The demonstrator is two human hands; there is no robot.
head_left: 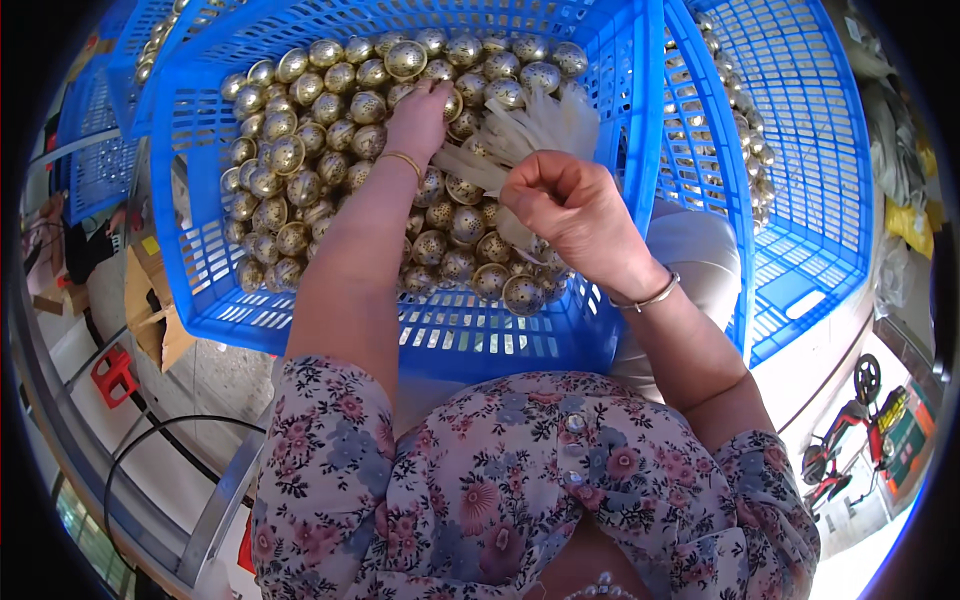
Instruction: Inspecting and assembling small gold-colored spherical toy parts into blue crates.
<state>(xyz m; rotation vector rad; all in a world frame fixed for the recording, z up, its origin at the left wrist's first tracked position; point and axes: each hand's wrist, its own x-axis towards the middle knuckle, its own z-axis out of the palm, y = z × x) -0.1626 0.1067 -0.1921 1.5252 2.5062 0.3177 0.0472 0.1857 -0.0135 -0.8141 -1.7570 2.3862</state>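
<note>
A blue plastic crate [480,340] in front of me holds a heap of gold, pierced metal balls [325,108], many with a rim round the middle. My left hand [418,122] reaches into the heap near the far side. Its fingers are closed round one gold ball [453,104], partly hidden by the hand. Above the crate's near right part, my right hand [575,210] is curled into a pinching fist. A bunch of pale, translucent strips [552,122] fans out behind it, and some ends show below the fist. The fingertips are partly hidden.
A second blue crate [800,190] with similar balls stands to the right, and more blue crates are at the far left. A cardboard box [158,310], a red object [115,375] and a black cable [180,420] lie at the left. A small bike [850,430] is at the lower right.
</note>
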